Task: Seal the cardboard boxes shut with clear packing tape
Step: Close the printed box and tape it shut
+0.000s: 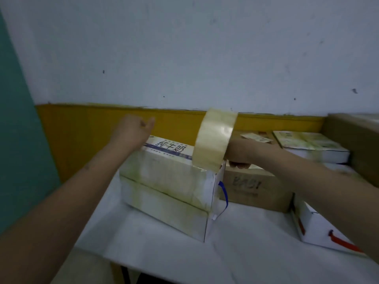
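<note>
A white and green milk carton box [168, 181] with a blue handle stands on the white table [235, 249], wrapped in yellowish clear tape. My right hand [242, 154] grips the roll of clear packing tape [215, 140] and holds it upright at the box's top right edge, where the tape meets the box. My left hand [133, 130] reaches over the box's far left top corner, its fingers hidden behind the box.
A brown cardboard box [256, 189] lies behind the milk box. At the right are a white box with a red handle [320, 228], another taped white box [311, 146] and a large brown box [356, 144]. A yellow and white wall is close behind.
</note>
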`<state>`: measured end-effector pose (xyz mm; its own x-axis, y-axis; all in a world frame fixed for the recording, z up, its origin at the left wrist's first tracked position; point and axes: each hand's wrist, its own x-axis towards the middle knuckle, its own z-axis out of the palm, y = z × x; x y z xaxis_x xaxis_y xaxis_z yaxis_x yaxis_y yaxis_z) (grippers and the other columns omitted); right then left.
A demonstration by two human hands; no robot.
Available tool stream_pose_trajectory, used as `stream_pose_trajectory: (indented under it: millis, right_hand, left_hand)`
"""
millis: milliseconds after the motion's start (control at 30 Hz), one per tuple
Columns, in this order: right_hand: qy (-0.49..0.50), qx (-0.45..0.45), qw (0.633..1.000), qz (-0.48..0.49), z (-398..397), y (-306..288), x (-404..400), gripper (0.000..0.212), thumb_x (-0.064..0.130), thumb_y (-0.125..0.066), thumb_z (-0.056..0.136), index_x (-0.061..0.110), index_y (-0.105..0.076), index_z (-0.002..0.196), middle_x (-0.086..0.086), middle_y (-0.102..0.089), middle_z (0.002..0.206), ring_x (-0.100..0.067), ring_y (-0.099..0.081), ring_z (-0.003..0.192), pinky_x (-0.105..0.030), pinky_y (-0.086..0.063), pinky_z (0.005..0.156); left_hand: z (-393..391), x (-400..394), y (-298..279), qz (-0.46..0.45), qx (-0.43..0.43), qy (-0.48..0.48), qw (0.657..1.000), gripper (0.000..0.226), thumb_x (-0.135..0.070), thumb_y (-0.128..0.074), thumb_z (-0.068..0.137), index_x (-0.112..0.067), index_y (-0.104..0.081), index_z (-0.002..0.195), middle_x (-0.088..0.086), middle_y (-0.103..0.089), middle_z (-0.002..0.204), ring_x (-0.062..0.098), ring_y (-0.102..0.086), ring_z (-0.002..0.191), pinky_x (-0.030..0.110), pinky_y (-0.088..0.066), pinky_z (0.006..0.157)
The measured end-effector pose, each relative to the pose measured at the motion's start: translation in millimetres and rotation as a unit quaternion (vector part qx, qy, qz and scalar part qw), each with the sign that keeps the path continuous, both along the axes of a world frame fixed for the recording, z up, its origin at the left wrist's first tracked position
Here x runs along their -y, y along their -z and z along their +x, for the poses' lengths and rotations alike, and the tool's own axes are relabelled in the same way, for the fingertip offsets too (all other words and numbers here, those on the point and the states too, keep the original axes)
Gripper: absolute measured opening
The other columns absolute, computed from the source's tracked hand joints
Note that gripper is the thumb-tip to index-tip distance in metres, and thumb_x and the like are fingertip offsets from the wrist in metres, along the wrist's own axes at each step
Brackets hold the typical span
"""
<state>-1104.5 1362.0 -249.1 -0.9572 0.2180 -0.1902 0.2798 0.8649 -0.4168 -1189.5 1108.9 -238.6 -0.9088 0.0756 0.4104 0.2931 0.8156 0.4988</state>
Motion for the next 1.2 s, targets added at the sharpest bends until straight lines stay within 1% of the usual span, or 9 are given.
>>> stream_pose_trajectory:
  millis: [100,267,400,533,667,800,967,1067,1200]
  right_hand:
    - [0.004,-0.031,0.999,0.008,-5.5,10.3,-1.9,0.029,0.018,-0.043,0.101,0.014,-0.045,0.073,-0.003,-0.045,0.069,-0.015,-0.035,0.054,-0.025,-0.035,0.053]
    - [0.021,-0.062,0.997,-0.028,5.9,14.6,10.3,0.028,0.020,-0.043,0.104,0.006,-0.057,0.123,-0.011,-0.062,0.129,-0.032,-0.061,0.114,-0.037,-0.050,0.089]
    - [0.028,-0.070,0.992,-0.106,3.5,20.3,9.7,0.025,0.024,-0.044,0.103,0.006,-0.061,0.101,-0.014,-0.068,0.120,-0.027,-0.070,0.092,-0.033,-0.057,0.072]
    - [0.037,-0.063,0.992,-0.105,9.3,15.2,13.8,0.056,0.047,-0.037,0.104,0.001,-0.050,0.134,-0.014,-0.068,0.098,-0.027,-0.070,0.087,-0.039,-0.059,0.074]
    - [0.015,-0.074,0.994,-0.079,9.1,12.9,13.8,0.060,0.052,-0.034,0.104,-0.001,-0.051,0.127,-0.009,-0.064,0.080,-0.025,-0.068,0.075,-0.035,-0.058,0.065]
    - [-0.053,-0.141,0.988,0.018,10.5,17.8,14.3,0.041,0.042,-0.036,0.106,0.008,-0.059,0.109,-0.008,-0.063,0.086,-0.024,-0.060,0.081,-0.027,-0.044,0.056]
    - [-0.096,-0.211,0.968,0.092,6.0,16.2,19.8,0.038,0.029,-0.045,0.105,0.001,-0.071,0.101,-0.015,-0.070,0.098,-0.025,-0.061,0.081,-0.031,-0.042,0.062]
    - [-0.117,-0.149,0.968,0.162,13.6,4.6,33.5,0.059,0.051,-0.033,0.104,0.004,-0.064,0.084,-0.012,-0.063,0.085,-0.029,-0.058,0.088,-0.033,-0.043,0.066]
    - [-0.164,0.044,0.978,0.124,22.8,-12.4,49.8,0.086,0.093,-0.029,0.068,0.024,-0.070,0.097,-0.006,-0.065,0.127,-0.029,-0.058,0.119,-0.042,-0.042,0.100]
  left_hand:
    - [64.1,-37.2,-9.1,0.259,0.067,0.146,0.952,0.074,-0.067,-0.024,0.101,-0.019,-0.077,0.079,0.002,-0.073,0.086,0.020,-0.066,0.088,0.034,-0.045,0.087]
    - [118.2,-77.4,-2.3,0.236,0.172,0.338,0.895,0.084,-0.091,-0.051,0.071,-0.022,-0.075,0.111,-0.001,-0.076,0.112,0.019,-0.071,0.107,0.044,-0.051,0.102]
    - [124.7,-69.3,-4.3,0.233,0.106,0.316,0.914,0.057,-0.065,-0.061,0.089,-0.011,-0.076,0.101,-0.001,-0.078,0.093,0.013,-0.074,0.086,0.033,-0.055,0.082]
    - [140.7,-32.0,-9.3,0.374,0.115,0.283,0.876,0.034,-0.052,-0.062,0.094,-0.020,-0.074,0.088,0.001,-0.074,0.075,0.013,-0.071,0.067,0.030,-0.056,0.070]
    - [158.8,-5.6,24.5,0.254,0.188,0.267,0.910,0.042,-0.052,-0.059,0.093,-0.014,-0.076,0.101,0.008,-0.078,0.084,0.017,-0.074,0.073,0.034,-0.054,0.079]
    - [153.0,-10.3,53.8,0.275,0.211,0.231,0.909,0.048,-0.059,-0.058,0.093,-0.020,-0.073,0.115,0.005,-0.079,0.096,0.025,-0.073,0.095,0.045,-0.053,0.100]
    - [138.4,1.4,63.8,0.259,0.217,0.214,0.917,0.057,-0.066,-0.053,0.093,-0.020,-0.071,0.122,0.003,-0.077,0.097,0.026,-0.071,0.096,0.047,-0.056,0.097]
    - [139.6,5.3,68.5,0.233,0.218,0.229,0.920,0.062,-0.075,-0.059,0.079,-0.025,-0.073,0.113,-0.002,-0.078,0.101,0.023,-0.072,0.101,0.047,-0.056,0.098]
    - [140.8,1.8,72.3,0.242,0.201,0.242,0.918,0.051,-0.071,-0.055,0.070,-0.032,-0.069,0.099,-0.009,-0.076,0.101,0.014,-0.071,0.101,0.038,-0.058,0.093]
